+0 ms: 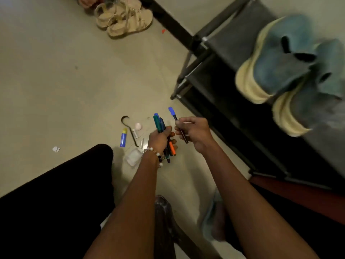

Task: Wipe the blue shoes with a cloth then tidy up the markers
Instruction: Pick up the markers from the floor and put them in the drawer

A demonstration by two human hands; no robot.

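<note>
Your left hand (161, 136) grips a marker bundle (164, 136); your right hand (194, 132), just beside, pinches one blue-capped marker (175, 118).

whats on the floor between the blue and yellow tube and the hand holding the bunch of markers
In the head view, a dark hook and two small white tubes lie on the floor between the blue and yellow tube and the left hand gripping the markers.

left hand (161, 136) gripping markers (162, 128), right hand (194, 130) pinching one

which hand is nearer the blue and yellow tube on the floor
Left. The left hand grips markers just right of the blue and yellow tube; the right hand is farther right, holding one marker.
</note>
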